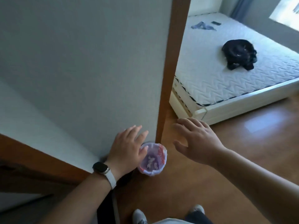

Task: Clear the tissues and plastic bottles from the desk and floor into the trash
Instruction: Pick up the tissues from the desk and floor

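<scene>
A small trash bin (pixel 159 171) lined with a pale purple bag stands on the wooden floor at the foot of a wall corner. White crumpled tissues (pixel 151 162) lie inside it. My left hand (pixel 127 149), with a watch on the wrist, hovers over the bin's left rim, fingers spread and holding nothing. My right hand (pixel 197 139) is out to the right of the bin, also spread and empty. No plastic bottle and no desk is in view.
A grey wall (pixel 84 70) with a wooden edge strip (pixel 171 70) fills the left. A bed with a white mattress (pixel 226 75) stands at the right, with black clothing (pixel 239 54) on it. Brown wooden floor (pixel 242 143) lies between. My shoes (pixel 140 217) show at the bottom.
</scene>
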Demonstrator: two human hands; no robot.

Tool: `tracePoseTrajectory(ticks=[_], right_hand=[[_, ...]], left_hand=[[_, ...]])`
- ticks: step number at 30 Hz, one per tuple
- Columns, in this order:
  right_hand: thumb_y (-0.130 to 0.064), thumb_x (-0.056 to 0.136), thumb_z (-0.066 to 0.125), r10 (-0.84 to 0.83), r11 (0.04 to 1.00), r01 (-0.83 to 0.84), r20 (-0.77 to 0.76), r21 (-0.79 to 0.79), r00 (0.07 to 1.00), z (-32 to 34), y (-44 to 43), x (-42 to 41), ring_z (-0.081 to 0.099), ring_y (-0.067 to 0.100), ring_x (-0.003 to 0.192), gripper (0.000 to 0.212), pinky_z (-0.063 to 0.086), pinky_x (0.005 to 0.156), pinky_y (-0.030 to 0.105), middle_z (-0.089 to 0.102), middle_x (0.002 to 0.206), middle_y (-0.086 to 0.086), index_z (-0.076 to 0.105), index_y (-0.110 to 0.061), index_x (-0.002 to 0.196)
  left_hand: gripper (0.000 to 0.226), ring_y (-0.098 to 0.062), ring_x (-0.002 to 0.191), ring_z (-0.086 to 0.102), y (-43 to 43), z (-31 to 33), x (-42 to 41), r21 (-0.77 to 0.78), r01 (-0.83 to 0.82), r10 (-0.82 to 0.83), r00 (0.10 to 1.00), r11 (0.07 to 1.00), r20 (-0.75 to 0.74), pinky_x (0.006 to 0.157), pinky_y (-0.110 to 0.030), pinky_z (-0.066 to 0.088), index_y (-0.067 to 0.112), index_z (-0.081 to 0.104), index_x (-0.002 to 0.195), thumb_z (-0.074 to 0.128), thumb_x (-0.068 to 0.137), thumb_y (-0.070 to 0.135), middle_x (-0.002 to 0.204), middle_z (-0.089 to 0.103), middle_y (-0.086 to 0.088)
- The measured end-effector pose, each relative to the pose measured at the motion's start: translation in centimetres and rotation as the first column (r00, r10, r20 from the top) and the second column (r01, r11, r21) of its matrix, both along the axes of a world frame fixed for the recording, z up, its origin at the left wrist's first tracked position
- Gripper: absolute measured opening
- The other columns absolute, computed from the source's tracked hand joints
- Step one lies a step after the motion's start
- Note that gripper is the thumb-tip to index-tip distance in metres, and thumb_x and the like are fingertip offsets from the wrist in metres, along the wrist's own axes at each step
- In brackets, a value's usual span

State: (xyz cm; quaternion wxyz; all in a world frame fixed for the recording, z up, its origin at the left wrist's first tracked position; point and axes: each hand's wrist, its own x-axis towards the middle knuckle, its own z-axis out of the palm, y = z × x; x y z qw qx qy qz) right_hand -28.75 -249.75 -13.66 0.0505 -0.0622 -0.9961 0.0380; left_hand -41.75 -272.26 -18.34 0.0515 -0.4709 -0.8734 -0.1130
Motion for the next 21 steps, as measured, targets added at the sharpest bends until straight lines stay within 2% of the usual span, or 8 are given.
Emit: tracePoseTrajectory(ticks=[4,10,14,21], right_hand=[[-0.061,0.086,0.041,-0.056,0.998,0.057,-0.038,0.010,0.998,1.6,4.7,3.6,0.047,0.022,0.127,0.056,0.039,0.103,0.041,0.053,0.134,-0.003,0.053,-0.027,0.130],[-0.058,0.086,0.044,-0.193,0.981,0.194,-0.104,0.006,0.976,3.3,13.6,11.0,0.047,0.024,0.128,0.055,0.039,0.105,0.043,0.054,0.134,0.000,0.051,-0.026,0.130],[-0.058,0.085,0.046,-0.292,0.955,0.295,-0.138,0.005,0.946,3.7,19.3,16.6,0.049,0.024,0.126,0.055,0.040,0.104,0.042,0.056,0.133,0.001,0.054,-0.025,0.128],[-0.057,0.083,0.046,-0.427,0.897,0.439,-0.171,0.042,0.888,4.7,26.0,25.6,0.051,0.024,0.123,0.052,0.042,0.102,0.041,0.058,0.127,0.000,0.058,-0.023,0.122]], left_hand=[[0.050,-0.032,0.118,0.057,6.0,2.8,1.8,-0.015,0.081,-0.082,0.995,0.997,-0.061,0.093,-0.046,0.048,0.016,0.062,0.125,0.049,0.085,0.044,0.129,0.062,-0.012],[0.048,-0.030,0.125,0.053,17.6,5.7,6.0,0.002,0.250,-0.248,0.960,0.968,-0.130,0.100,-0.052,0.046,0.020,0.059,0.128,0.054,0.087,0.044,0.133,0.058,-0.009],[0.047,-0.029,0.125,0.052,25.1,7.3,9.7,0.032,0.337,-0.328,0.932,0.941,-0.155,0.101,-0.052,0.045,0.021,0.058,0.129,0.050,0.089,0.045,0.133,0.057,-0.008],[0.052,-0.029,0.127,0.049,35.3,8.4,16.1,0.052,0.448,-0.439,0.889,0.892,-0.128,0.105,-0.053,0.039,0.023,0.055,0.132,0.044,0.089,0.049,0.137,0.053,-0.005]])
